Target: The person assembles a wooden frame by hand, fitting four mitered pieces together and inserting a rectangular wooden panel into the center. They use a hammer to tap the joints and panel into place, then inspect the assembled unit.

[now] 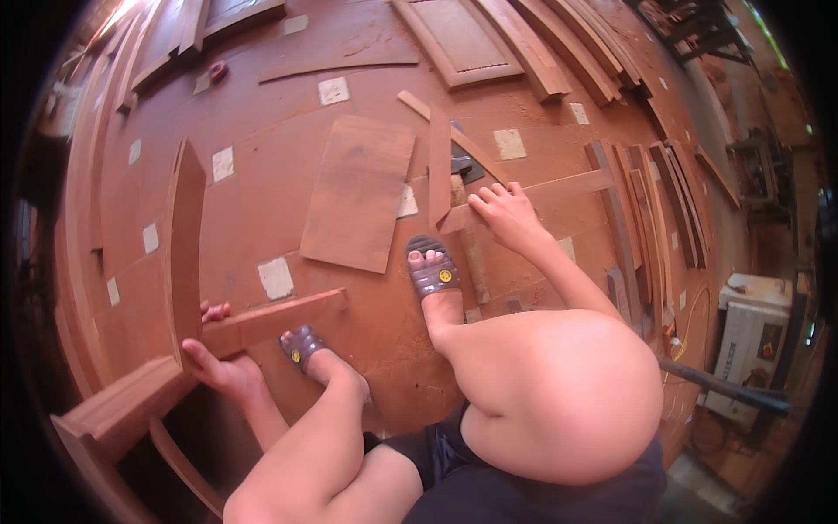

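On the left, my left hand is wrapped round the corner of a wooden frame, where an upright plank meets a rail. Its thumb shows on the near side and its fingertips past the rail. My right hand has its fingers closed over a narrow wooden board ahead of my right foot. A hammer lies partly hidden by that board, beside two crossing wood strips. Left of them a flat wooden panel rests on the floor.
Wood lengths lie in rows on the right, and more beams beside a panelled door piece at the far side. A tape measure sits at far left. A whitish machine box stands at right. My sandalled feet are between the pieces.
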Motion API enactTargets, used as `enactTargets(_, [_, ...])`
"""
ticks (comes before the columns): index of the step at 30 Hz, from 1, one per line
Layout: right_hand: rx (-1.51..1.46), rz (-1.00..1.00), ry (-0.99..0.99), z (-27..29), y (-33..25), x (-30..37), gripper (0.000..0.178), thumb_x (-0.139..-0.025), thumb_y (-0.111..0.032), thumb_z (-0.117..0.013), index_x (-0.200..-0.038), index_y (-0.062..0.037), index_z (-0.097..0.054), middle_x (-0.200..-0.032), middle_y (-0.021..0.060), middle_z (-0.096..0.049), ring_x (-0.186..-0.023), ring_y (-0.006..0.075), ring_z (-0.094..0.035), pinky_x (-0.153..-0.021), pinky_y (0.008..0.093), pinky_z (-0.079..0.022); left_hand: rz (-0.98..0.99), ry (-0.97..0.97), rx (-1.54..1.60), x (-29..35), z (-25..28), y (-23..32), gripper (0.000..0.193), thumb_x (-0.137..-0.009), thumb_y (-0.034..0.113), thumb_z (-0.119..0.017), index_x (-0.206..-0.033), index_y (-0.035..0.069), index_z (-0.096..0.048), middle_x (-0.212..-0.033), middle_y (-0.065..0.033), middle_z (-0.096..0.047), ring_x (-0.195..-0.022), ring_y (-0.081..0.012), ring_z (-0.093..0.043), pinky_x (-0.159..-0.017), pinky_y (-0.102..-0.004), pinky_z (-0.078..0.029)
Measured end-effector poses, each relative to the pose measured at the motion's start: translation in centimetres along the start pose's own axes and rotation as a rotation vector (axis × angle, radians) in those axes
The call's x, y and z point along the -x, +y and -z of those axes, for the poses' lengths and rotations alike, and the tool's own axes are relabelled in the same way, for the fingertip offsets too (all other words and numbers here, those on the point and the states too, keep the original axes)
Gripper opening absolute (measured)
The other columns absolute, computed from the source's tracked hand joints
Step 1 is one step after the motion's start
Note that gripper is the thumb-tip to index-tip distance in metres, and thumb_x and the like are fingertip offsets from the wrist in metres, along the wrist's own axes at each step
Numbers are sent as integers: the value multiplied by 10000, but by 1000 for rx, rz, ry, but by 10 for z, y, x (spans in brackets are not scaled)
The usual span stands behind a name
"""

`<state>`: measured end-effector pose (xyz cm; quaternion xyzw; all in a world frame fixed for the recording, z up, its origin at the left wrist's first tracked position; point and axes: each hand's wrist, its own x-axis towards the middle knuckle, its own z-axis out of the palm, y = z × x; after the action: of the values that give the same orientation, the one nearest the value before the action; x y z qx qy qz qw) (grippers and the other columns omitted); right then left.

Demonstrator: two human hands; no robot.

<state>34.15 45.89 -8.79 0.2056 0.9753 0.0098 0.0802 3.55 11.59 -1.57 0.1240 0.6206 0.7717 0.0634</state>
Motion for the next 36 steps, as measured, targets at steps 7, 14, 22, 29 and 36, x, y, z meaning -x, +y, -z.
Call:
enactTargets(7, [115,473,-24,68,-34,-29,231,-801,-95,-640,-1027,-144,-645,-957,12,-613,-1041,198,-578,-998,381,-398,32,-61,40,-108,22,-54,529,-975,529,-573,-1150,30,-548,-916,-101,-625,-706,-174,-610,-652,-348,-551])
enactTargets(14, [513,905,-123,120,-36,-74,96,-801,-166,-659,-896,-165,-674,-937,-34,-638,-1069,158,-575,-1081,345,-366,226,-34,124,-157,-1,-124,514,-953,535,-608,-1115,51,-546,-845,-82,-625,-647,-164,-609,-586,-323,-542])
enactTargets(22, [477,1304,-47,93,-34,-133,10,-729,-157,-667,-720,-155,-664,-885,-31,-646,-1058,174,-582,-1069,319,-399,368,-176,243,-155,-15,-144,578,-905,613,-618,-1068,65,-533,-815,-61,-606,-632,-148,-606,-579,-313,-532])
enactTargets(29, [263,1475,29,43,-50,-164,51,-717,-158,-688,-670,-176,-678,-811,-61,-628,-969,153,-577,-1037,307,-404,474,-184,143,-135,-20,-169,537,-919,600,-604,-1068,91,-522,-800,-46,-584,-626,-150,-597,-571,-308,-523])
enactTargets(36, [56,1560,-50,3,-47,-199,24,-712,-135,-665,-689,-132,-669,-848,-3,-641,-1045,198,-581,-1215,367,-319,524,-174,35,-112,-20,-184,467,-951,537,-611,-1039,84,-541,-787,-43,-594,-602,-148,-605,-560,-301,-529])
